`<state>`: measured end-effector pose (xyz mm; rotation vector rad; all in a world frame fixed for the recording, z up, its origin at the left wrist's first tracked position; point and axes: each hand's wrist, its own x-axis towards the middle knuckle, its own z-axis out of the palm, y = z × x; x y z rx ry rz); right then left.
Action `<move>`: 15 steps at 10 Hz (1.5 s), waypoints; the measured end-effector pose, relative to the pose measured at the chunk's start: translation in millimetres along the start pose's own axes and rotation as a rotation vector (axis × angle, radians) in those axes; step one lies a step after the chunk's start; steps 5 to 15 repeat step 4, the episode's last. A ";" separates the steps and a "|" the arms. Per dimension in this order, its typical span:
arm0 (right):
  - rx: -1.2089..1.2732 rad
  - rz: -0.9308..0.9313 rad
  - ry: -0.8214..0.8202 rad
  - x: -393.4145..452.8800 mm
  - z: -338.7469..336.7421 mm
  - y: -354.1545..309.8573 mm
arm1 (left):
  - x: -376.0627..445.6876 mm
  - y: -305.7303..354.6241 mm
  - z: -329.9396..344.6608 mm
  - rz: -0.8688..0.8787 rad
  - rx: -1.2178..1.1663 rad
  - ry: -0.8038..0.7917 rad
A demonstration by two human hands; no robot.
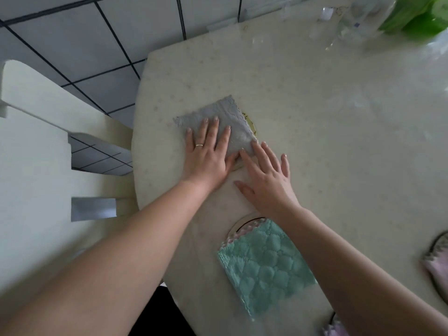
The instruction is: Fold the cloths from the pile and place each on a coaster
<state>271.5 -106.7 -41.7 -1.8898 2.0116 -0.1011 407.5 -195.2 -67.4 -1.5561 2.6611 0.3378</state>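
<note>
A folded grey cloth [226, 124] lies on the cream counter [327, 122], covering most of a round coaster [252, 124] whose yellowish rim peeks out along the cloth's right edge. The left hand [208, 156] lies flat on the cloth with its fingers straight and spread, pressing down; a ring [199, 145] sits on one finger. The right hand [265, 175] lies just beside it, fingers also straight and fanned out, its fingertips [254, 142] touching the near right corner of the grey cloth while the palm rests over the bare counter. Neither hand grips anything.

Nearer, between the two forearms, a folded teal cloth [264, 265] with a quilted pattern rests on a second coaster [238, 225], of which only the far left arc of the rim shows. At the right edge of the view a pink cloth [436, 267] sits on another dark-rimmed coaster [436, 241], partly cut off. A pale pinkish cloth [335, 327] shows at the bottom edge beside the right forearm.

On the far right of the counter lie blurred clear plastic wrapping [351, 23] and something bright green [421, 15]. A cream chair [36, 132] stands left of the counter on a tiled floor [84, 35].
</note>
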 end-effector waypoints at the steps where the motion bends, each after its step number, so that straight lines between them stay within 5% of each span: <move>1: 0.057 0.032 0.009 -12.0 -7.6 -2.3 | 2.0 0.8 -7.9 -0.037 -0.022 -0.070; 4: 0.181 0.083 0.056 -94.3 -16.5 27.6 | -95.2 46.9 -12.2 -0.138 -0.426 0.074; 15: 0.181 0.083 0.056 -94.3 -16.5 27.6 | -95.2 46.9 -12.2 -0.138 -0.426 0.074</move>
